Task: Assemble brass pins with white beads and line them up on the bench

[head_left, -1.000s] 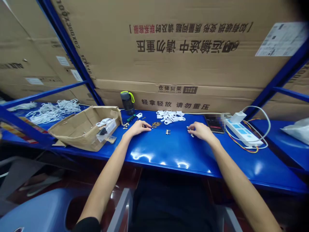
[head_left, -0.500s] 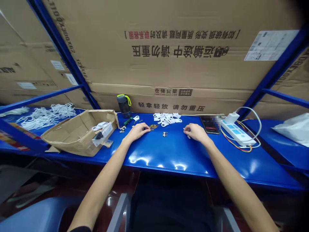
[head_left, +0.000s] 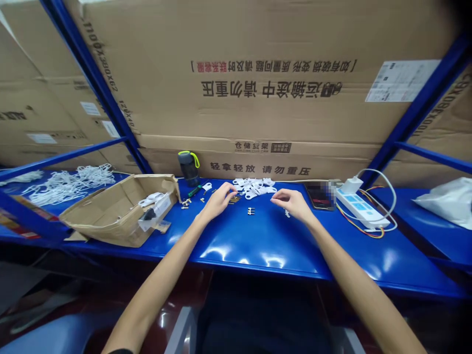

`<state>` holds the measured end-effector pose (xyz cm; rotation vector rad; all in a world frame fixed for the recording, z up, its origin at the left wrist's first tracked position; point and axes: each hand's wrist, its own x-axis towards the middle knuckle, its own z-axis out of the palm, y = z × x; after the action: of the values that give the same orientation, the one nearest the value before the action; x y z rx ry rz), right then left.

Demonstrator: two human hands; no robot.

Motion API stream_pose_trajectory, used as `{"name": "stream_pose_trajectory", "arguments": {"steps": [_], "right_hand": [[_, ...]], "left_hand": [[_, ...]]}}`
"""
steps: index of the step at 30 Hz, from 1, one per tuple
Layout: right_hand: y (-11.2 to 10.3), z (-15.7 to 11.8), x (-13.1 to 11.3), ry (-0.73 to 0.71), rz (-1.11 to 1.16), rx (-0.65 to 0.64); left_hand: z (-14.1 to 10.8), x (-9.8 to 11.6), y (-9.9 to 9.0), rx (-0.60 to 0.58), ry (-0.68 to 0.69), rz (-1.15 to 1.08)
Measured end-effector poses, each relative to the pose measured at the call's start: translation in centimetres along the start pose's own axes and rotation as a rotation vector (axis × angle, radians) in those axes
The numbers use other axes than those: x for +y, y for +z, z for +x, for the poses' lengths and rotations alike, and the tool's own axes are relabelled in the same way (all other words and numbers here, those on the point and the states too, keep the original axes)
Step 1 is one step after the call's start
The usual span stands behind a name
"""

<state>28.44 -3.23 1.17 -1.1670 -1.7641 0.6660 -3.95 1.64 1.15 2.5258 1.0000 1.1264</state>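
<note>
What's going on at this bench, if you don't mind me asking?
A person is working bare-handed at a blue metal shelf. The left hand is beside a small cluster of brass-coloured parts, and the right hand is close to a small white piece; neither visibly holds anything. Between the hands lies a small pronged metal part, with a heap of white plastic pieces beyond it. An open cardboard box sits to the left, and a power strip to the right.
</note>
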Motion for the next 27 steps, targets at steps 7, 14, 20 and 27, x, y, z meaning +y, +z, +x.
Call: {"name": "stream_pose_trajectory", "arguments": {"steps": [7, 14, 20, 27], "right_hand": [[0.6, 0.2, 0.6, 0.026, 0.102, 0.057], [1.4, 0.1, 0.5, 0.053, 0.125, 0.078], [2.3, -0.2, 0.0, 0.015, 0.01, 0.054], [2.5, -0.4, -0.1, -0.039, -0.044, 0.063]], "left_hand": [[3.5, 4.9, 4.8, 0.012, 0.083, 0.014], [2.3, 5.2, 6.7, 0.02, 0.113, 0.098], [1.9, 5.6, 6.5, -0.035, 0.088, 0.122], [1.7, 5.2, 6.8, -0.088, 0.14, 0.214]]}}
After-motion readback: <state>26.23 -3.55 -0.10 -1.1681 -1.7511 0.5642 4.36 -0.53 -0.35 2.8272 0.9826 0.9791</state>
